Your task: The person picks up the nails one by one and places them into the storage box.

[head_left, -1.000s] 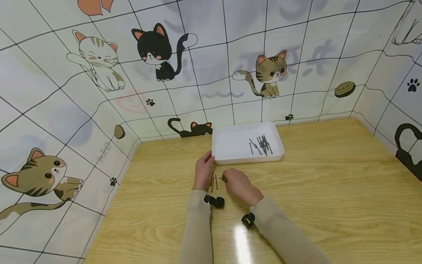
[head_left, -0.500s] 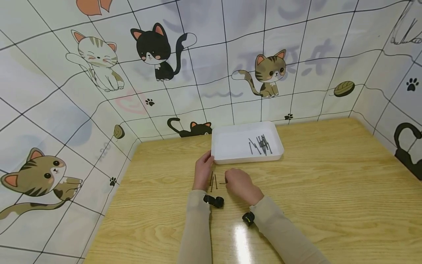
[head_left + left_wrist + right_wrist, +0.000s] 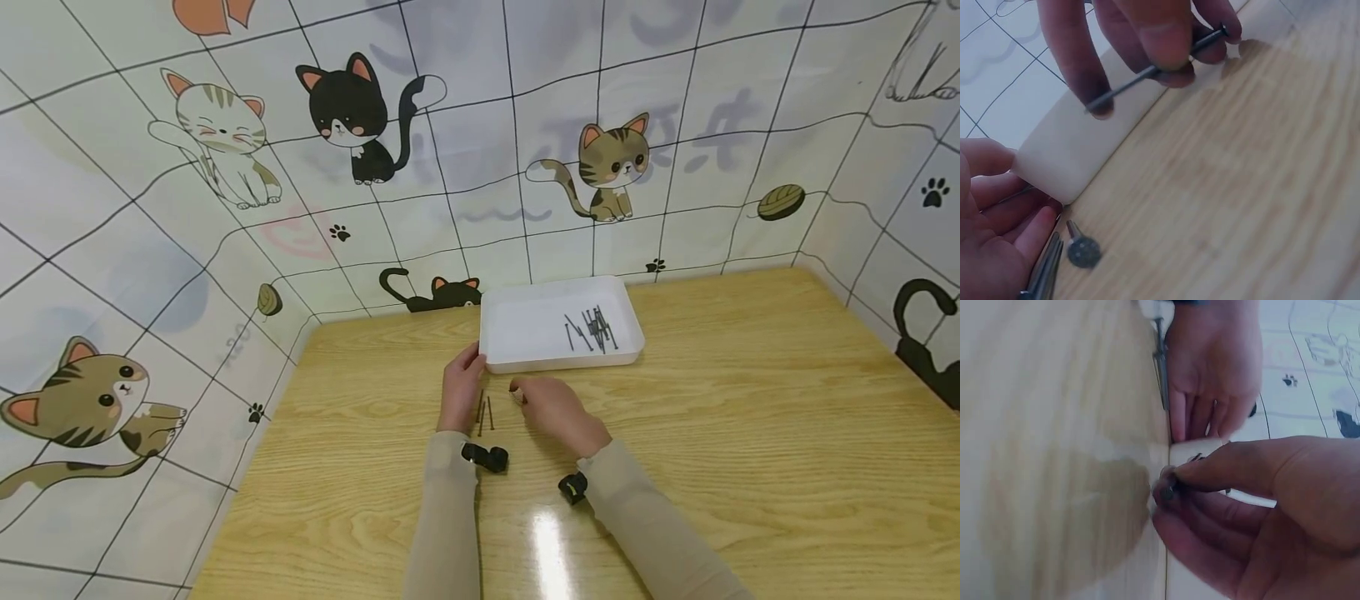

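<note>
My left hand (image 3: 459, 393) grips the near left corner of the white tray (image 3: 558, 364), with the fingers reaching behind its side wall in the left wrist view. My right hand (image 3: 557, 410), just in front of the tray, pinches a nail (image 3: 1129, 84) between thumb and fingers. That nail is held raised and slanted, its flat head (image 3: 1224, 30) at one end. In the right wrist view the fingers mostly hide it. Beside my left hand, three nails (image 3: 491, 414) lie on the wooden table. Several more nails (image 3: 597, 329) lie heaped in the right half of the tray.
The wood-grain table (image 3: 735, 433) extends to both sides. A wall covering (image 3: 465, 125) with printed cats stands close behind the tray. Both forearms come from the near side, each with a black wrist camera (image 3: 487, 457).
My right hand has turned and shifted slightly up and to the right with the nail, which no longer shows clearly from the head. My left hand keeps its place at the tray corner.
</note>
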Available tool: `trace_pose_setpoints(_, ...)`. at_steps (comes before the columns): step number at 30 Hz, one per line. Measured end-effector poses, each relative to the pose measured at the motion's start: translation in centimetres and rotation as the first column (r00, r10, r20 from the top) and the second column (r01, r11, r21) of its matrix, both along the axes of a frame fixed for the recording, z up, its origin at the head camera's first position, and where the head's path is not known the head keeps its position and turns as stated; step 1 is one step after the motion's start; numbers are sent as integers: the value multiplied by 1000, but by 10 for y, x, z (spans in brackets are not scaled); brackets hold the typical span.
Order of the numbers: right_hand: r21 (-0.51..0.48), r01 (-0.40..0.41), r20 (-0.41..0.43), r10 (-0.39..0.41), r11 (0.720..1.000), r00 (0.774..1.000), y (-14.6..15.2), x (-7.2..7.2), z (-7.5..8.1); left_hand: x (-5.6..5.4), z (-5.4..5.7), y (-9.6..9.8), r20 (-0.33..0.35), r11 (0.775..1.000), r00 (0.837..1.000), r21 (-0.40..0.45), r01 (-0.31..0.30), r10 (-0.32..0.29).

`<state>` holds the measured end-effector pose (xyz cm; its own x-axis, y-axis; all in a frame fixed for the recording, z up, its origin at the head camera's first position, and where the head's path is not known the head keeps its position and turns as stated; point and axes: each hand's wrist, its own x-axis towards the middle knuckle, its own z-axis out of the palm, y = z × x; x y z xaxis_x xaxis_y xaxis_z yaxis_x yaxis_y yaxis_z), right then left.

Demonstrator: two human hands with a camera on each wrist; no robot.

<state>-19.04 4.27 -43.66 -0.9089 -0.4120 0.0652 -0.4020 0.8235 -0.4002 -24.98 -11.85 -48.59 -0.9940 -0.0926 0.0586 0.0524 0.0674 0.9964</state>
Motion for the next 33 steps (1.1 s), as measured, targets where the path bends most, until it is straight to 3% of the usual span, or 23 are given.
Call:
trace_pose_setpoints(6, -93, -27, 12, 29, 995, 1000, 8, -11, 3, 1, 1, -4, -6, 1000, 1000, -11, 2, -2)
trace_pose_setpoints(13, -195, 27, -10, -29, 980, 1000, 16, -26, 14, -2, 1, -3, -1, 1000, 1000, 5, 12, -12)
trace_pose_setpoints(20, -299, 60, -42, -76, 952, 996, 28, -56, 26, -3, -1, -2, 7, 1000, 1000, 15, 2, -3)
trace_pose_setpoints(24, -337, 87, 14, -88, 938, 996, 40, -79, 27, -1, 3, -2, 24, 1000, 1000, 21, -2, 1)
trace_pose_setpoints(28, -337, 135, 84, -113, 932, 990, 51, -102, 24, 4, 15, -2, 47, 999, 999, 41, 5, -7)
trace_pose_setpoints(33, -314, 190, 184, -136, 930, 973, 58, -121, 23, 12, 26, 0, 47, 999, 999, 36, 15, -16)
